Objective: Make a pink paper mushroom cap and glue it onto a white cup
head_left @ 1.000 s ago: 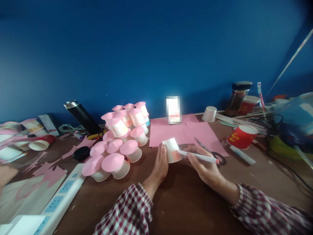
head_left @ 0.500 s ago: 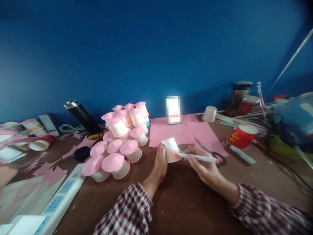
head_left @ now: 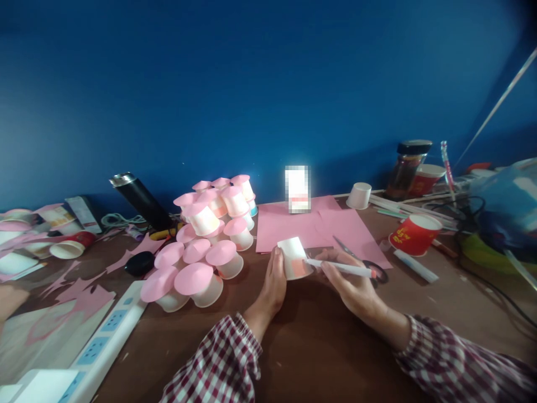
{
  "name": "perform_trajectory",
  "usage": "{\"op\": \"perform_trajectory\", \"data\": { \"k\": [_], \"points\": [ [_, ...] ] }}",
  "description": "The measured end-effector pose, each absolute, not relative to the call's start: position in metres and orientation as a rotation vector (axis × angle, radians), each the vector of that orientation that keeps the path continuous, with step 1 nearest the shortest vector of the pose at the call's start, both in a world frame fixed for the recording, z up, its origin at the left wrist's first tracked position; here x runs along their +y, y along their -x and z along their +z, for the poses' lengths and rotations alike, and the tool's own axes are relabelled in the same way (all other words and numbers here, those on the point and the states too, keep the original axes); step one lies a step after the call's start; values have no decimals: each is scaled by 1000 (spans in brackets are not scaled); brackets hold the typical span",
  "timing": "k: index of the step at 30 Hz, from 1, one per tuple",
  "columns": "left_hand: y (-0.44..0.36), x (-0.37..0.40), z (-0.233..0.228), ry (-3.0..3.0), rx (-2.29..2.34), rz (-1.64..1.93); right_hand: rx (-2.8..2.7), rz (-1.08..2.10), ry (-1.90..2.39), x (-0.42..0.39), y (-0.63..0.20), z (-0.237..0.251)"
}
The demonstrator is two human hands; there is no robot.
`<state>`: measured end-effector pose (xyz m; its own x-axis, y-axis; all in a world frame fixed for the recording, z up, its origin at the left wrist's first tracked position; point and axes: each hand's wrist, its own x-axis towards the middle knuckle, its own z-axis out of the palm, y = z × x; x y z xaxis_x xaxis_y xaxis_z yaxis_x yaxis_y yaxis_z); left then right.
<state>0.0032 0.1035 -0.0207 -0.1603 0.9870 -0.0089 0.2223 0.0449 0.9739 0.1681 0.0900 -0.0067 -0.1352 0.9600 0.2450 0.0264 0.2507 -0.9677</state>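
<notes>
Scraps of pink paper (head_left: 79, 291) lie at the far left of the brown desk (head_left: 319, 347), beside a white power strip (head_left: 104, 341) that runs toward the near edge. Behind them a black flask (head_left: 140, 200) leans against the blue wall, and a small black object (head_left: 140, 263) sits just in front of it. Next comes a heap of white paper cups with pink paper caps (head_left: 205, 240), piled on one another.

At the middle, the left hand (head_left: 273, 282) steadies an upturned white paper cup (head_left: 294, 257), its fingers pressed flat against the cup's left side. The cup stands tilted at the near edge of a pink paper sheet (head_left: 293, 226), with an orange-pink patch on its lower wall. The right hand (head_left: 350, 285) has its fingers clamped on a white marker (head_left: 339, 268), whose tip touches the cup's right side.

Scissors (head_left: 364, 262) lie on the desk just behind the right hand, partly on the pink sheet. Further right a plain white cup (head_left: 359, 195) stands upside down near the wall, a red paper cup (head_left: 414, 234) lies on its side, and a white glue stick (head_left: 416, 266) rests just in front of it. A dark-lidded jar (head_left: 408, 165) stands at the back.
</notes>
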Motion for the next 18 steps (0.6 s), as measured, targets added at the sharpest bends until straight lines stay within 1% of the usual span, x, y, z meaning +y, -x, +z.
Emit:
{"op": "perform_trajectory", "data": {
  "k": [9,13,18],
  "points": [
    [-1,104,-23,-1307,1539,1150,-1341,1160,968,91,-167,-10],
    [-1,105,-27,-1296,1500,1212,-1404,1188,946,91,-167,-10],
    [1,108,-38,-1214,1363,1317,-1331,1169,973,92,-168,-13]
  ]
}}
